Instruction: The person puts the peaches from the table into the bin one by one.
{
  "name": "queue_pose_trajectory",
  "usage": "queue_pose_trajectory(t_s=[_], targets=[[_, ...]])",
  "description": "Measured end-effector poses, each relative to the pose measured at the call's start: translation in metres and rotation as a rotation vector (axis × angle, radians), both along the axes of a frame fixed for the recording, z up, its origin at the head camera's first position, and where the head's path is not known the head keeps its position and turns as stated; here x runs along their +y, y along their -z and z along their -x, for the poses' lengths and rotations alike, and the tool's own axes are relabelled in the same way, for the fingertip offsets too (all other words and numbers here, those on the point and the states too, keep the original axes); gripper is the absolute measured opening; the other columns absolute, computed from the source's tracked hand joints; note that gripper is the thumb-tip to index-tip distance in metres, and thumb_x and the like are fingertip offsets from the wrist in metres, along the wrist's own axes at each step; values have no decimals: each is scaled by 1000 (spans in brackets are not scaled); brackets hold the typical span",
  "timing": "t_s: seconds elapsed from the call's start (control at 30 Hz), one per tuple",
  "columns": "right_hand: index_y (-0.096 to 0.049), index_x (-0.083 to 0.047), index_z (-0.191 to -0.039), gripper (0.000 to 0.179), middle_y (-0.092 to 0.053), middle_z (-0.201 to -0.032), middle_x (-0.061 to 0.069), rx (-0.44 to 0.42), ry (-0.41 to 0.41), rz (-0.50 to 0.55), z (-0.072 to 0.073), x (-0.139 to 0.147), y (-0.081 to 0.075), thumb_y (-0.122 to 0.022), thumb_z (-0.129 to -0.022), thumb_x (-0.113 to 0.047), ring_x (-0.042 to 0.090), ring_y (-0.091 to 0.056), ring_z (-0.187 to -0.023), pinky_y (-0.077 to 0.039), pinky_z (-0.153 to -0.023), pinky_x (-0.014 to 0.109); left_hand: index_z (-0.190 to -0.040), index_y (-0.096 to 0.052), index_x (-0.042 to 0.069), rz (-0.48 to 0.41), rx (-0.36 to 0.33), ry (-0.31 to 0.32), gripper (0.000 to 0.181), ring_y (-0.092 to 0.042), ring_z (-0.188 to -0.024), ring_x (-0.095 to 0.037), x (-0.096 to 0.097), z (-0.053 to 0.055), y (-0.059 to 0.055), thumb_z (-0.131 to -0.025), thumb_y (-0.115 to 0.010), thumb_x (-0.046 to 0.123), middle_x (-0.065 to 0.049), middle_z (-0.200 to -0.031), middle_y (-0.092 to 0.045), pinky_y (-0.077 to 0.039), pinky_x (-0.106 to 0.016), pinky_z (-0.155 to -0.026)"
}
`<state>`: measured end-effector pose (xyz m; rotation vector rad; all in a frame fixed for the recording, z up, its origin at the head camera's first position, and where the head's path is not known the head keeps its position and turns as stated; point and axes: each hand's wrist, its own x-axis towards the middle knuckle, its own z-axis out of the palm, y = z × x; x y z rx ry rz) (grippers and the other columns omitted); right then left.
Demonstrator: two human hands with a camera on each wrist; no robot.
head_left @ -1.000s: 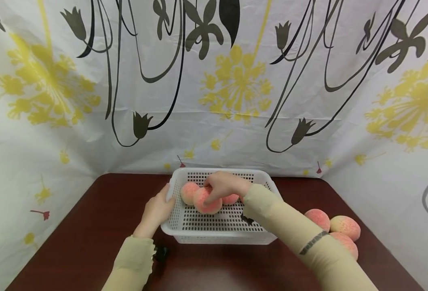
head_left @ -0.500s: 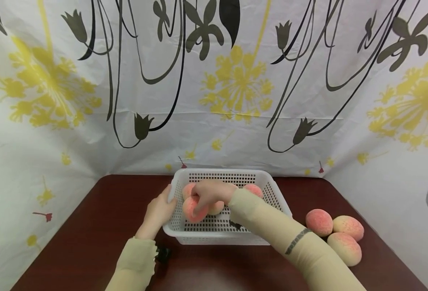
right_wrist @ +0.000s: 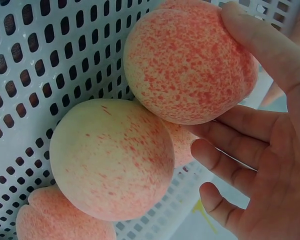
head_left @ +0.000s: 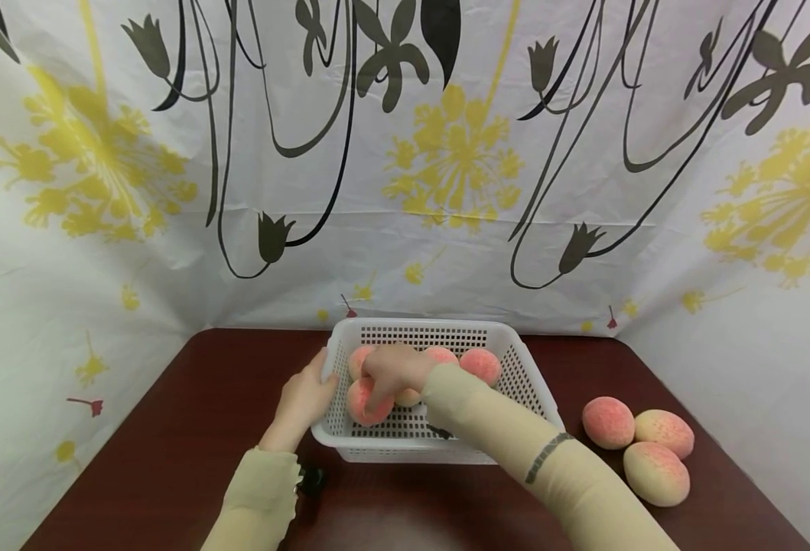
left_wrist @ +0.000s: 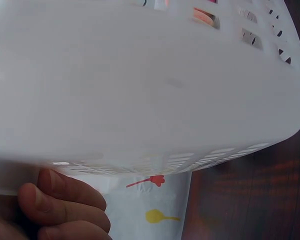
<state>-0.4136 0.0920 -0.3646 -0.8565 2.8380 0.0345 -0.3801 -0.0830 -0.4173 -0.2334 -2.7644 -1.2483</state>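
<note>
A white perforated plastic basket stands at the back of the table. My left hand grips its left rim, and in the left wrist view the curled fingers show beside the basket's wall. Inside the basket, my right hand holds a red-speckled peach near the front left, thumb on one side and fingers on the other. A paler peach sits against it. Several more peaches, such as the one at the back right, lie in the basket, some partly hidden by my right hand.
Three peaches cluster on the dark red table right of the basket: a red one, a paler one behind and another in front. A patterned white cloth hangs around the table's back and sides.
My right hand has moved left and slightly toward me inside the basket with the peach, uncovering peaches at the right. The left hand stays on the rim.
</note>
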Motion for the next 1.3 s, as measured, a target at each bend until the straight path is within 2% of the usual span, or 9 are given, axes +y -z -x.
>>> queue_pose_trajectory(t_s=[0.17, 0.3, 0.53, 0.63, 0.83, 0.97, 1.03, 1.2, 1.3], targets=[[-58, -21, -69, 30, -49, -67, -8, 14, -26, -8, 3, -3, 4, -82, -71, -40, 12, -42, -63, -37, -61, 28, -152, -28, 1, 23, 11, -7, 61, -64, -83, -28, 0, 1, 0, -99, -52, 20, -28, -137, -49, -51, -45, -72], [-61, -23, -72, 26, -51, -70, -9, 12, -25, 0, 4, -5, 7, -83, -70, -38, 13, -44, -66, -38, -65, 28, -152, -28, 2, 28, 14, -10, 61, -63, -89, -30, 0, 1, 1, -99, -52, 21, -27, -139, -47, -50, -47, -77], [-64, -26, -75, 23, -57, -74, -10, 34, -42, -6, 7, -6, 11, -83, -68, -37, 13, -50, -71, -42, -73, 31, -152, -28, 1, 29, 25, -5, 61, -63, -81, -27, 1, 3, 2, -99, -52, 21, -27, -138, -49, -50, -46, -75], [-65, -26, -75, 23, -58, -75, -10, 50, -58, -5, 7, -7, 12, -84, -67, -36, 13, -52, -73, -42, -75, 30, -152, -28, 1, 34, 28, -4, 61, -62, -83, -27, 1, 4, 1, -99, -52, 21, -26, -139, -48, -49, -47, -77], [-65, -27, -74, 27, -51, -90, -7, 116, -62, -26, 5, -8, 13, -85, -63, -40, 11, -49, -80, -43, -72, 31, -152, -28, 1, 41, 23, 4, 61, -62, -82, -28, 0, 5, 0, -99, -51, 21, -27, -139, -48, -50, -45, -74], [-65, -27, -73, 28, -50, -94, -7, 131, -47, -25, 4, -9, 11, -86, -62, -40, 11, -48, -84, -43, -75, 33, -152, -27, 0, 39, 21, 8, 61, -62, -80, -27, 0, 4, -2, -100, -51, 21, -28, -138, -48, -51, -44, -71], [-64, -26, -76, 29, -51, -94, -8, 126, -38, -28, 3, -9, 11, -86, -63, -40, 11, -50, -84, -43, -77, 34, -152, -27, 0, 40, 19, 8, 61, -62, -80, -27, 0, 4, -2, -100, -51, 21, -28, -138, -48, -51, -43, -71], [-64, -26, -99, 42, -55, -91, -12, 114, -31, -33, 4, -9, 12, -85, -65, -40, 11, -53, -85, -43, -82, 37, -152, -26, 1, 43, 15, 5, 61, -62, -80, -26, 1, 4, -1, -100, -51, 22, -28, -138, -48, -51, -43, -70], [-63, -26, -105, 46, -55, -90, -11, 99, -38, -19, 5, -9, 15, -84, -67, -39, 10, -53, -84, -44, -79, 35, -152, -26, 2, 44, 11, 2, 61, -63, -79, -26, 0, 3, 0, -100, -50, 22, -28, -137, -49, -51, -43, -69]])
